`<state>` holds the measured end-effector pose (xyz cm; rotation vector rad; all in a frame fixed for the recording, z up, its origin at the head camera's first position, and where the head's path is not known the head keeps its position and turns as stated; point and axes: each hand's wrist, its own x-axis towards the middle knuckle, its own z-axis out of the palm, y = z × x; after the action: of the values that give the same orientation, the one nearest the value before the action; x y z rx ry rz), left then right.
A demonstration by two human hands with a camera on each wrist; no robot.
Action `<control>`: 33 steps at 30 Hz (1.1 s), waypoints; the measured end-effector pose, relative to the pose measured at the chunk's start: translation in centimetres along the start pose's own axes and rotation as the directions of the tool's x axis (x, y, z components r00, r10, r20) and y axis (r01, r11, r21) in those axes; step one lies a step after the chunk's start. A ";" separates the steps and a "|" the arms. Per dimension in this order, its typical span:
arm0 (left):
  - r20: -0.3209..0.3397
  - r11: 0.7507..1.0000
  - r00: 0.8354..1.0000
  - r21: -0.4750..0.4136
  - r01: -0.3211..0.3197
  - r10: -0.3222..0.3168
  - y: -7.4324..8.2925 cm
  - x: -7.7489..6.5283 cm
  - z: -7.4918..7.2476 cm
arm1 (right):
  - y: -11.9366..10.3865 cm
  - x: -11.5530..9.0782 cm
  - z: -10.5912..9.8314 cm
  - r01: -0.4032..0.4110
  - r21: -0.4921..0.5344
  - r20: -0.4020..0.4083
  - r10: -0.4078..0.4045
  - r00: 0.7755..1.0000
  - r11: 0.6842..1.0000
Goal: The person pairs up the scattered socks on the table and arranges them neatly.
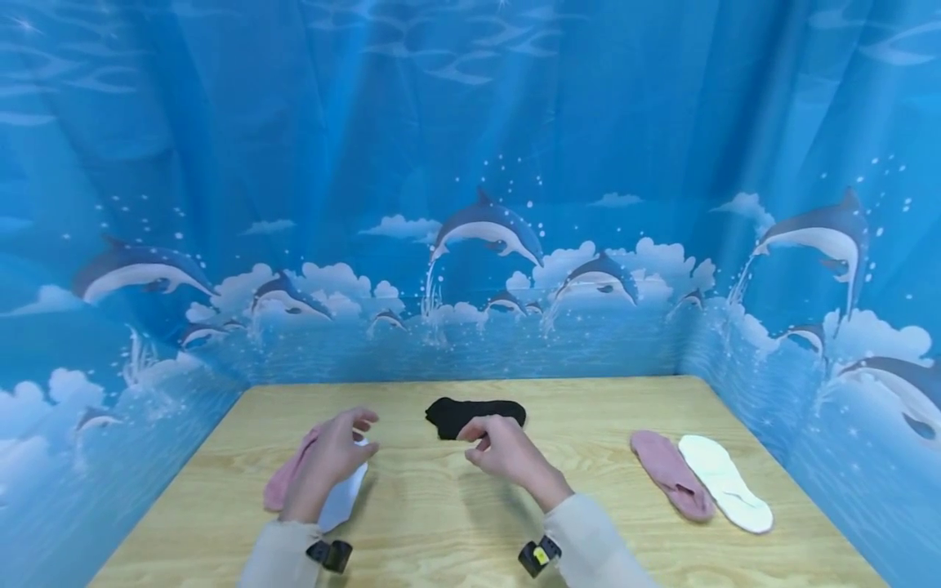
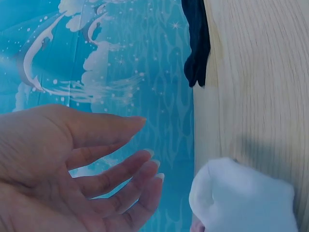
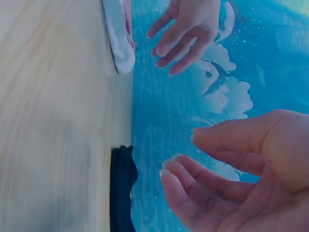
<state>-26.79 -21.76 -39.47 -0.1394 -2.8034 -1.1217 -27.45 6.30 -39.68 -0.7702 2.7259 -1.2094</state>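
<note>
My left hand [image 1: 331,453] hovers above a pink sock [image 1: 283,482] and a white sock [image 1: 342,500], partly hiding both. Its fingers are loosely bent, with nothing between them and the thumb. In the left wrist view the white sock [image 2: 246,195] lies below and apart from that hand. My right hand [image 1: 507,452] is held over the middle of the table, just in front of a black sock [image 1: 459,414], and overlaps its near edge in the head view. The right wrist view shows relaxed fingers [image 3: 188,193] with an air gap to the thumb; the black sock [image 3: 121,191] lies beside.
On the right side of the wooden table [image 1: 412,523] a second pink sock [image 1: 665,465] and a second white sock [image 1: 720,478] lie flat side by side. A blue dolphin-print curtain [image 1: 470,122] encloses the table's back and both sides.
</note>
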 end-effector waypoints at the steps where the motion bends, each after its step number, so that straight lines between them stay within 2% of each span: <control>1: 0.003 1.000 1.000 0.009 0.008 -0.008 -0.2 0.0 -0.2 | -0.1 0.1 0.3 0.002 0.006 0.002 -0.002 1.000 1.000; 7: 0.010 0.998 0.999 0.049 0.034 -0.035 -1.4 0.1 -0.8 | -0.8 0.4 2.3 -0.014 0.014 0.022 0.013 1.000 1.000; 12: 0.052 0.998 0.999 0.056 0.002 -0.005 -2.5 0.3 -1.1 | -1.2 0.5 3.3 -0.007 0.000 0.037 0.007 0.999 1.000; 16: 0.096 0.996 0.995 0.092 -0.017 0.008 -3.4 0.2 -1.4 | -1.5 0.5 3.5 -0.004 -0.002 0.043 0.004 0.999 1.000; 23: 0.111 0.989 0.994 0.149 -0.012 -0.005 -4.6 0.3 -1.6 | -1.5 0.6 3.7 -0.012 -0.005 0.059 0.012 0.998 1.000; 29: 0.140 0.967 0.987 0.233 -0.104 0.072 -4.8 0.7 -1.1 | -1.5 0.7 3.9 -0.008 -0.013 0.080 0.009 0.997 1.000; 33: 0.151 0.960 0.988 0.269 -0.075 0.034 -4.9 0.8 -1.0 | -1.5 0.7 4.0 0.004 -0.018 0.085 -0.002 0.996 1.000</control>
<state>-28.14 -25.93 -41.98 -0.2806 -3.0271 -0.7283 -26.39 2.43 -41.22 -0.8082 2.6724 -1.1267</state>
